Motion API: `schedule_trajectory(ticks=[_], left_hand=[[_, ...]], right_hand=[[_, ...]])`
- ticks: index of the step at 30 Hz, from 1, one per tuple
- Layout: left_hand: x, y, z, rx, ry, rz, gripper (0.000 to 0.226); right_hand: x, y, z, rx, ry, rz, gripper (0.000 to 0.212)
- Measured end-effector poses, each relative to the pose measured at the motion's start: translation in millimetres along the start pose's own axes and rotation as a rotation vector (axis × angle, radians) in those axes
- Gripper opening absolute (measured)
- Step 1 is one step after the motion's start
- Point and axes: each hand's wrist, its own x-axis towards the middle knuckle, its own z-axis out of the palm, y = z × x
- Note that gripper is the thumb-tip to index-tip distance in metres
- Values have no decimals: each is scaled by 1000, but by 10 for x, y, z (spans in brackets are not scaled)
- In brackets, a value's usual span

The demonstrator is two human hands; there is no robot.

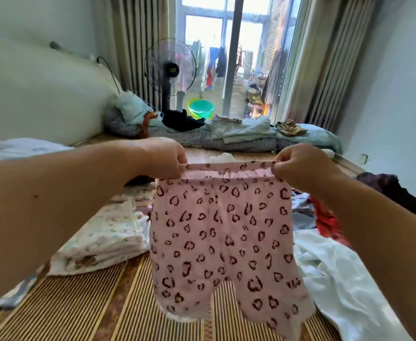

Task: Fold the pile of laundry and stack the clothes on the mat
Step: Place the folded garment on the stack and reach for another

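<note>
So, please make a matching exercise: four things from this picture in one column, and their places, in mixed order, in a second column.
Things:
1. pink heart-print shorts
2. folded floral clothes
3. white garment
4. green basin

Places:
A. on the mat, left of the shorts
B. far back, by the fan's base
C. held up by the waistband, left hand and right hand
D. lying unfolded, right of the shorts

Pairs: 1-C, 2-A, 3-D, 4-B
</note>
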Motion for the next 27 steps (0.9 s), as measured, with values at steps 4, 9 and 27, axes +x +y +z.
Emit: schedule_trajectory(ticks=[4,9,27], left_hand=[[-60,80,-31,118,-160,47,7],[-152,59,33,-63,-105,227,18],[-329,-15,14,-277,-281,94,21]], right_hand=[[-68,-19,-101,55,-94,6,22],[-233,45,-175,282,-197,-40,16],[-479,231,-65,111,-402,-369,35]])
